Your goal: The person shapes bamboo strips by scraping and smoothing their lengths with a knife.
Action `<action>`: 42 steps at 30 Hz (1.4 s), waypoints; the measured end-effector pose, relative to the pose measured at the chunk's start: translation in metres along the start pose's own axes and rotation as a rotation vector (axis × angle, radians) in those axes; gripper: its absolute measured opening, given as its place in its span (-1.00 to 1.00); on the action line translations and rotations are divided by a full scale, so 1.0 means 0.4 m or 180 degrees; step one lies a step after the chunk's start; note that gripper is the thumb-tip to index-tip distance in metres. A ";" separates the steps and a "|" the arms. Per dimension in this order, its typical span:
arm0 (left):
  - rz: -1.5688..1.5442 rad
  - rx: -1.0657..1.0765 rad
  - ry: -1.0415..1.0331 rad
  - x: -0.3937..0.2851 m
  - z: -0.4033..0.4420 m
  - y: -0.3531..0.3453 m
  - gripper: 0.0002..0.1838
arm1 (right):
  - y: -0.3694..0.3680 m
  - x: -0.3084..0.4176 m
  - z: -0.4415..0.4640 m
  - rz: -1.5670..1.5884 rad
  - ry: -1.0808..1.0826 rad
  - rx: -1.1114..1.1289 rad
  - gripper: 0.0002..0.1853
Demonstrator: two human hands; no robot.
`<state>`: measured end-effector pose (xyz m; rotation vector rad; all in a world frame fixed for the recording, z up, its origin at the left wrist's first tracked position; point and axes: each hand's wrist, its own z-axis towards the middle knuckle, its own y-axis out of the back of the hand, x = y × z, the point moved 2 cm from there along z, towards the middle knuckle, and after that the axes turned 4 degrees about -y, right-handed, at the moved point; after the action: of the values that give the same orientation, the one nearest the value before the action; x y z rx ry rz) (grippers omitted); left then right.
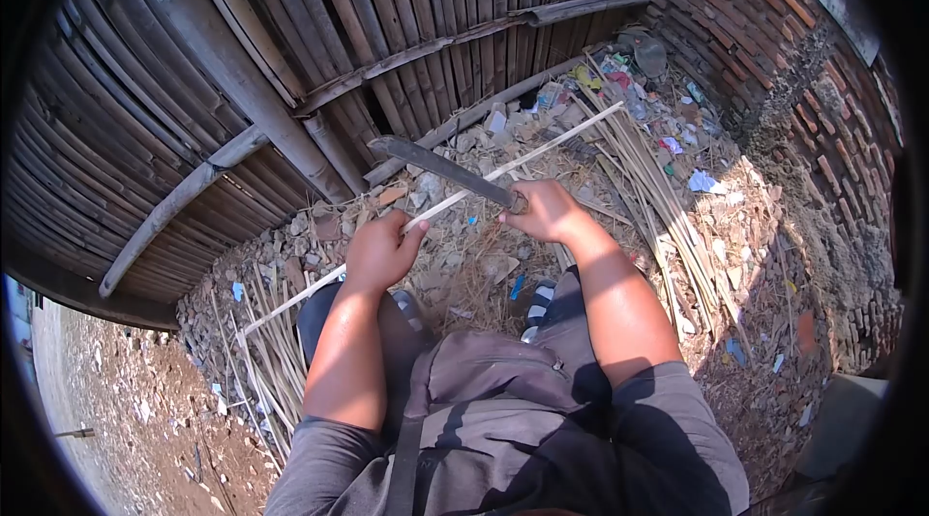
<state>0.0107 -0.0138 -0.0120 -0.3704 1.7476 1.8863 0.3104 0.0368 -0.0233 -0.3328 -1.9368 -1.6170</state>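
My right hand (544,210) is closed round the handle of a machete (440,166), whose dark blade points up and to the left. Under the blade, and seemingly touching it, runs a long pale bamboo strip (556,140). My left hand (379,253) grips this strip near its middle, thumb along it. The strip slants from low left by my knee to upper right. On the right lies a bundle of bamboo strips (668,211); more strips (276,347) lie at the left beside my leg.
A bamboo slat wall (406,22) stands ahead and to the left, a brick wall (735,27) to the right. Rubble and dry straw (474,264) cover the ground between my feet. Litter (629,80) lies in the far corner. A dark bag (494,371) sits at my waist.
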 end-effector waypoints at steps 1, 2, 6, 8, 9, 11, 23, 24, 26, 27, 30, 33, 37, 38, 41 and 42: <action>0.0005 0.0029 -0.0013 0.003 -0.003 0.003 -0.45 | -0.002 -0.014 0.003 0.0029 0.0080 0.0029 -0.43; -0.0004 0.0013 -0.0019 0.007 -0.008 0.006 -0.47 | -0.001 -0.024 0.007 0.0062 0.0164 0.0057 -0.43; -0.0055 -0.0081 -0.0054 0.018 -0.018 0.022 -0.49 | 0.044 -0.071 0.028 0.0062 -0.0364 -0.0319 -0.36; -0.0014 -0.0027 -0.0050 0.012 -0.016 0.023 -0.47 | 0.026 -0.098 0.031 -0.0055 -0.0350 -0.0586 -0.33; 0.0040 0.0048 -0.0038 0.003 -0.013 0.022 -0.45 | 0.023 -0.086 0.028 -0.0127 -0.0341 -0.0531 -0.33; 0.0066 0.0154 -0.0027 -0.008 -0.008 0.011 -0.41 | 0.008 -0.061 0.020 0.0032 -0.0370 -0.0164 -0.38; -0.0019 0.0184 0.0125 0.010 -0.013 0.017 -0.35 | 0.040 -0.058 0.024 0.0031 -0.0400 -0.0342 -0.38; 0.0027 0.0214 0.0135 0.000 -0.009 0.013 -0.34 | 0.033 -0.045 0.017 -0.0016 -0.0359 -0.0229 -0.39; 0.0084 0.0247 0.0119 -0.008 -0.005 0.004 -0.33 | 0.014 -0.022 0.002 -0.0105 -0.0266 0.0008 -0.39; 0.0098 0.0252 0.0094 -0.006 -0.007 0.001 -0.32 | 0.010 -0.008 -0.005 -0.0190 -0.0292 0.0262 -0.39; 0.0085 0.0392 0.0083 -0.006 -0.012 0.014 -0.32 | 0.013 -0.020 0.003 -0.0245 -0.0114 0.0348 -0.37; 0.0023 0.0285 0.0030 0.011 -0.015 0.024 -0.34 | 0.042 -0.068 0.032 0.0207 -0.0321 -0.0125 -0.33; 0.0059 0.0238 0.0105 0.017 -0.011 0.015 -0.35 | 0.034 -0.081 0.034 0.0232 -0.0338 -0.0418 -0.32; 0.0034 0.0228 0.0077 0.013 -0.008 0.009 -0.34 | 0.022 -0.088 0.035 -0.0015 -0.0251 -0.0507 -0.33; -0.0016 0.0315 0.0058 0.004 -0.005 -0.008 -0.34 | -0.003 -0.020 0.008 -0.0235 -0.0054 0.0143 -0.36; -0.0017 0.0409 0.0081 -0.001 -0.004 -0.006 -0.34 | -0.013 -0.002 0.003 -0.0394 0.0053 0.0333 -0.37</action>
<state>0.0120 -0.0154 -0.0142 -0.3515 1.8715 1.7619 0.3077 0.0368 -0.0281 -0.1596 -2.0556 -1.5821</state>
